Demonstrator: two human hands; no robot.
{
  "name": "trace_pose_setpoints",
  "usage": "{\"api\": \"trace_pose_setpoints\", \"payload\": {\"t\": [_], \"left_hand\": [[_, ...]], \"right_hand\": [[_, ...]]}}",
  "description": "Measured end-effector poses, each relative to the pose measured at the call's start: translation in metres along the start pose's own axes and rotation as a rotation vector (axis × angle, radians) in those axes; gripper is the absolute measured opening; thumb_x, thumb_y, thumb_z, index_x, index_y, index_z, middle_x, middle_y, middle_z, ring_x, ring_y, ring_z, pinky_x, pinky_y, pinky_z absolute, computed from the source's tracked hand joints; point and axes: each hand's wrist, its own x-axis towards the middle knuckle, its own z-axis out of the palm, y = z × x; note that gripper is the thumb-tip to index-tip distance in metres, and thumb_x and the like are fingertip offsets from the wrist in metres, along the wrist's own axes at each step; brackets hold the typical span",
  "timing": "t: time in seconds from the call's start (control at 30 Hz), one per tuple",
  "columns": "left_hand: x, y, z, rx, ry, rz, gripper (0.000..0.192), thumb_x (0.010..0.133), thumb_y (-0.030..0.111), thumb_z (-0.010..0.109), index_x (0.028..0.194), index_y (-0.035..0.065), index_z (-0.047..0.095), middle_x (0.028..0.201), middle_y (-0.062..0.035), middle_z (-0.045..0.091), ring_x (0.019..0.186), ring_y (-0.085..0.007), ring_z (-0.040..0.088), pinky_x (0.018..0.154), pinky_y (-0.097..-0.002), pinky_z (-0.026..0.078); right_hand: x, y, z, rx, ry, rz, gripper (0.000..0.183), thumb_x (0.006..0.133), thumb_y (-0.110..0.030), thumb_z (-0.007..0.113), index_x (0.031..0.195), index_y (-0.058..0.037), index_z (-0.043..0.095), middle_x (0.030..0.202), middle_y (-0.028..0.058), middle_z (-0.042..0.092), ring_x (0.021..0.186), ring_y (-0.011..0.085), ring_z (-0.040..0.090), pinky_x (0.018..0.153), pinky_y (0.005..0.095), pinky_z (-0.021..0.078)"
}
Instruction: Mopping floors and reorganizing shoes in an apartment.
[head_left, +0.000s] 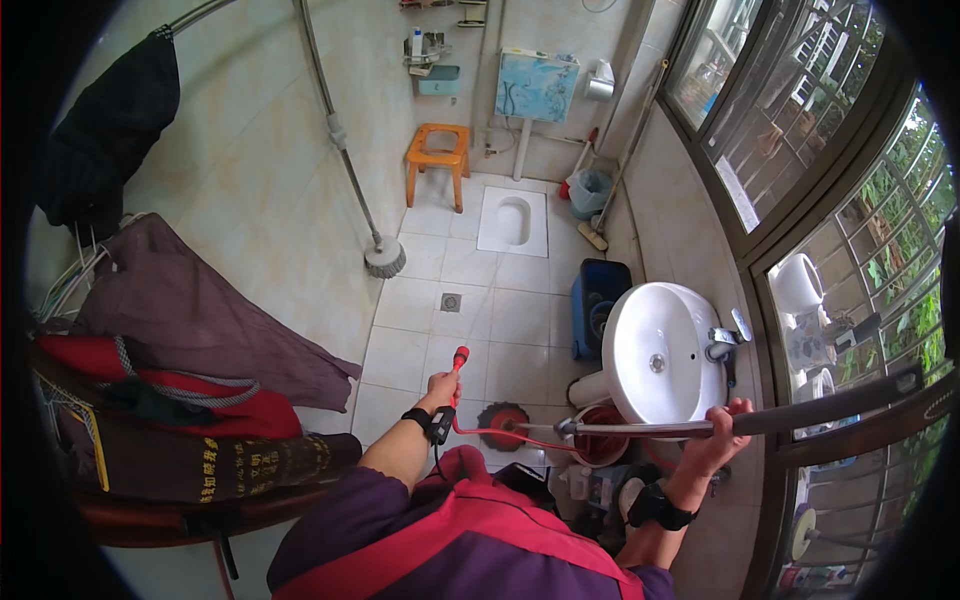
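My left hand (444, 390) is wrapped around the red spray nozzle (461, 355) of a red hose (480, 432). The nozzle points forward over the tiled floor; whether water comes out cannot be seen. With my right hand (724, 435) I grip the dark grey sleeve of a long metal pole (637, 430), just beside the washbasin (660, 352). The pole runs leftward to a round head (504, 426), red in the middle with a dark fringe, on the floor near my body. Dark bands circle both wrists, and a small black device hangs at the left one.
A squat toilet (514, 221), an orange stool (439, 154) and a grey round brush (385, 257) stand ahead. By the basin are a blue mop bucket (600, 307) and a red bucket (601, 435). Clothes (195, 307) hang left; barred windows (862, 225) line the right.
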Motion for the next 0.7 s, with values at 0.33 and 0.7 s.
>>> {"api": "trace_pose_setpoints", "payload": {"t": [0.33, 0.7], "left_hand": [[-0.007, -0.014, -0.023, -0.043, 0.041, -0.063, 0.016, 0.080, 0.021, 0.050, 0.079, 0.0058, 0.047, 0.058, -0.0026, 0.045, 0.041, -0.0106, 0.041, 0.034, -0.0273, 0.033], [-0.014, -0.003, -0.007, -0.103, 0.002, -0.031, 0.018, 0.081, 0.023, 0.050, 0.078, 0.0053, 0.047, 0.055, -0.0023, 0.045, 0.040, -0.0107, 0.041, 0.034, -0.0264, 0.033]], "right_hand": [[-0.052, -0.011, 0.024, 0.063, 0.134, -0.147, 0.031, 0.073, -0.005, 0.053, 0.102, 0.0001, 0.043, 0.092, 0.0075, 0.044, 0.079, 0.0149, 0.046, 0.074, 0.0284, 0.0392], [-0.122, 0.087, -0.066, -0.229, -0.667, 0.704, 0.034, 0.084, -0.026, 0.045, 0.108, -0.0008, 0.043, 0.064, -0.0008, 0.046, 0.052, 0.0072, 0.040, 0.046, 0.0197, 0.0345]]}}
